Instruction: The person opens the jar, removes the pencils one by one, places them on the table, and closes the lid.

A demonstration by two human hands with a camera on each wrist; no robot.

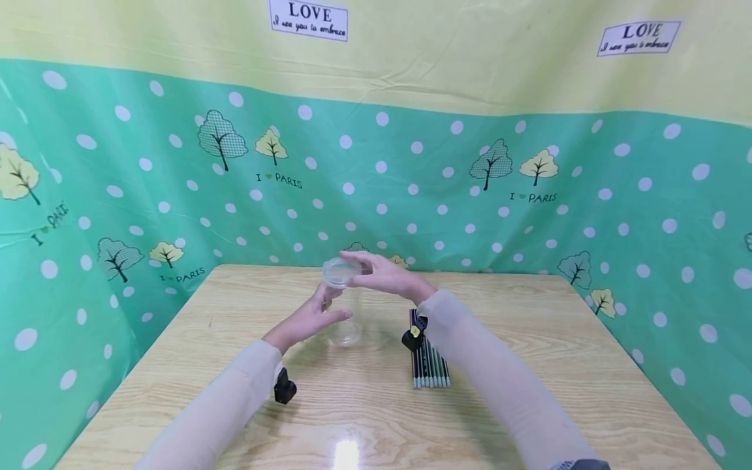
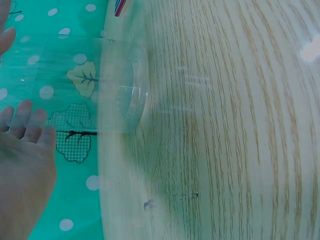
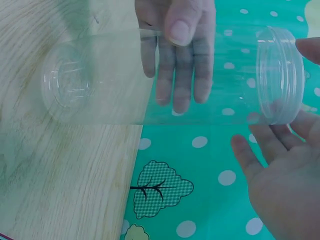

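A clear, see-through plastic jar (image 1: 345, 334) is upright over the wooden table; I cannot tell whether its base touches the tabletop. My left hand (image 1: 308, 320) holds the jar's body, its thumb on the near side and its fingers showing through the wall in the right wrist view. Up at the top, my right hand (image 1: 384, 275) grips the round translucent lid (image 3: 282, 75) by its rim, thumb on one side and fingers on the other. Nothing shows inside the jar (image 3: 110, 75).
A row of several dark pencils (image 1: 431, 365) lies side by side on the table (image 1: 529, 365), right of the jar, partly behind my right sleeve (image 1: 487, 372). A green dotted cloth (image 1: 405, 196) hangs behind the table and along its sides.
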